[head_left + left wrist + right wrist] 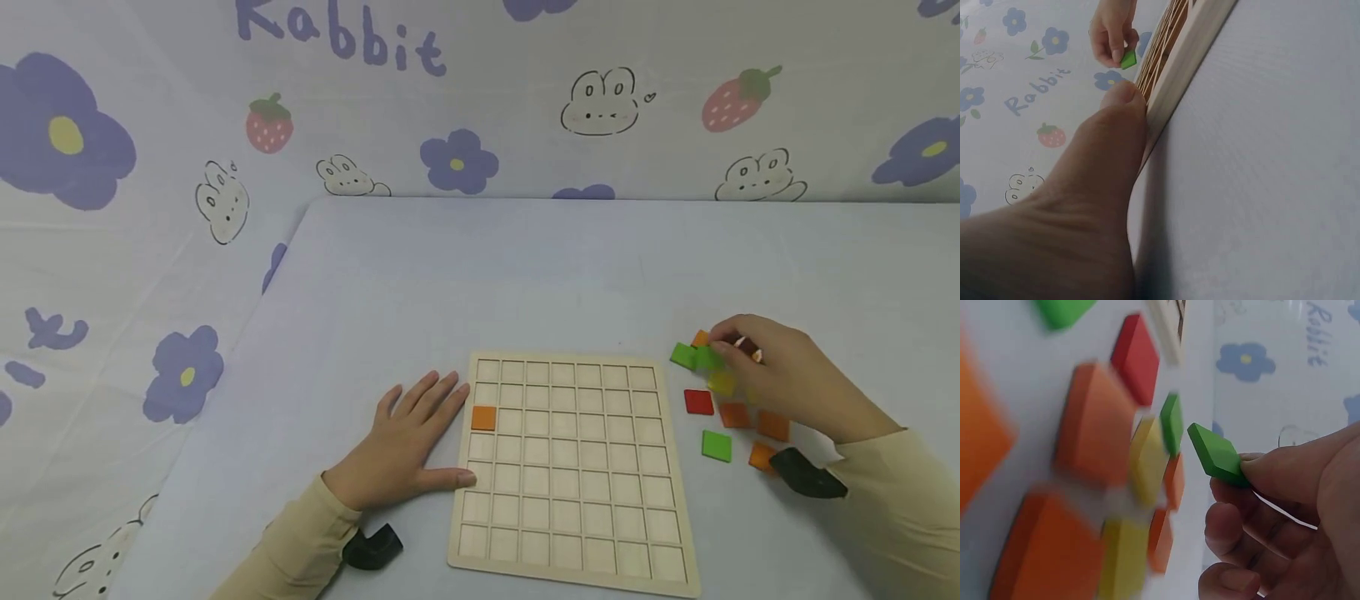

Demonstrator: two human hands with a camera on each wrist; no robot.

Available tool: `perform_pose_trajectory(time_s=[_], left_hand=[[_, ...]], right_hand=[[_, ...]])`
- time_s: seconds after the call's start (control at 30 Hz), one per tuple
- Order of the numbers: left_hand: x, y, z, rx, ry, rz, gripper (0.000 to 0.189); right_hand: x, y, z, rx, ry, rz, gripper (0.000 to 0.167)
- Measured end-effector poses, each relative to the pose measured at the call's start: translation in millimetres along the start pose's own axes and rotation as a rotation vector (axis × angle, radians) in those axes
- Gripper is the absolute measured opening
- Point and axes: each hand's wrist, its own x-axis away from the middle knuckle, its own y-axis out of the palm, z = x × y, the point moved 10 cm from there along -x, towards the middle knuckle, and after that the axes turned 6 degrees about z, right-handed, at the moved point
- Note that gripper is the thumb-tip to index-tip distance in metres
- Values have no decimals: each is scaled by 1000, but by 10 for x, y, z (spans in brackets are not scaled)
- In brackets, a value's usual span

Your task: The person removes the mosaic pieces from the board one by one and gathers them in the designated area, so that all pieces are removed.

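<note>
My right hand (787, 375) pinches a green square tile (1215, 453) between thumb and fingers, raised over the loose tiles in the right wrist view. The remaining fingers of that hand are curled. My left hand (408, 454) lies with spread fingers at the left edge of a wooden grid board (562, 468); its thumb and fingertips are right at the rim. One orange tile (483, 418) sits in the leftmost column, third row from the top. In the left wrist view, the thumb (1094, 147) lies against the board's side.
Right of the board lie several loose tiles: a red tile (699, 402), a green tile (716, 446), a yellow tile (722, 383) and orange ones, such as an orange tile (773, 425). A white cloth with flowers and rabbits (457, 162) hangs behind the white table (480, 275).
</note>
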Motion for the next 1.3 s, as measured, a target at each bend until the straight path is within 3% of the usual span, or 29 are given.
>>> perform_pose_trajectory(time_s=[0.17,0.57,0.8,0.93,1.3], left_hand=[[-3,-5,10,2,-1,0,97],[8,5,4,6,-7,-5,97],[7,25,-26,0,-3,5,97],[9,55,-47,1,-12,-9,97],[12,54,-56,4,-16,-10,97]], right_hand=[[131,-108,343,76,91,13,21],[215,-209,623,145,124,31,20],[198,-106,821,144,216,-45,31],[193,-59,873,151,231,-61,37],[201,-21,882,186,235,-26,30]])
